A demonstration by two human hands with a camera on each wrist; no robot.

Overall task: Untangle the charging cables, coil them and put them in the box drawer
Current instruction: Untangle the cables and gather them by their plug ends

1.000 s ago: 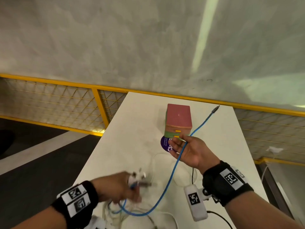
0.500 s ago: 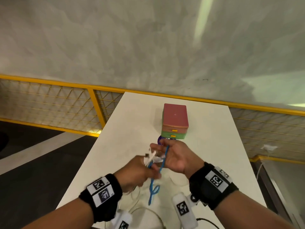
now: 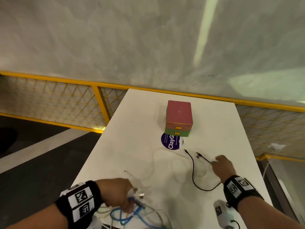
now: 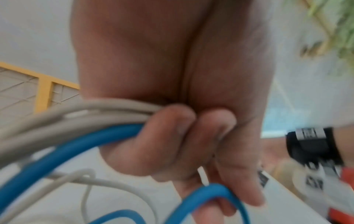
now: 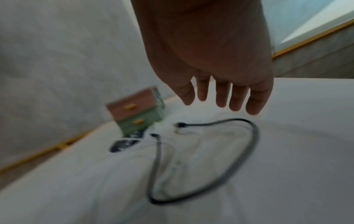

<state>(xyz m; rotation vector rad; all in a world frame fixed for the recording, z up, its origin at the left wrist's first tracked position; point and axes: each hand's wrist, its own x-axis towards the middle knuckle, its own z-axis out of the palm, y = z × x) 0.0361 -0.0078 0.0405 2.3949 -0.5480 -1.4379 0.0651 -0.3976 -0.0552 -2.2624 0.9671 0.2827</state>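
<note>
- Since the earlier head frame, both hands are separating: my right hand (image 3: 222,167) is releasing the blue cable (image 3: 127,217) and travelling out to the black cable (image 3: 194,171), while my left hand (image 3: 117,194) is dropping toward the near table edge.
- Left hand is gripping a bundle, fingers (image 4: 168,136) curled around the blue cable and several white cables (image 4: 76,115); coiling looks partial.
- Right hand is empty, fingers (image 5: 222,94) straight and spread, hovering just above the black cable; I cannot tell whether they are touching it.
- Black cable is lying loose on the white table (image 3: 135,129), both connectors pointing toward the drawer box (image 3: 179,118).
- Drawer box is standing at the far end with both drawers closed; I am judging nothing stowed yet.
- Next, I am expecting to be pinching the black cable for coiling.
</note>
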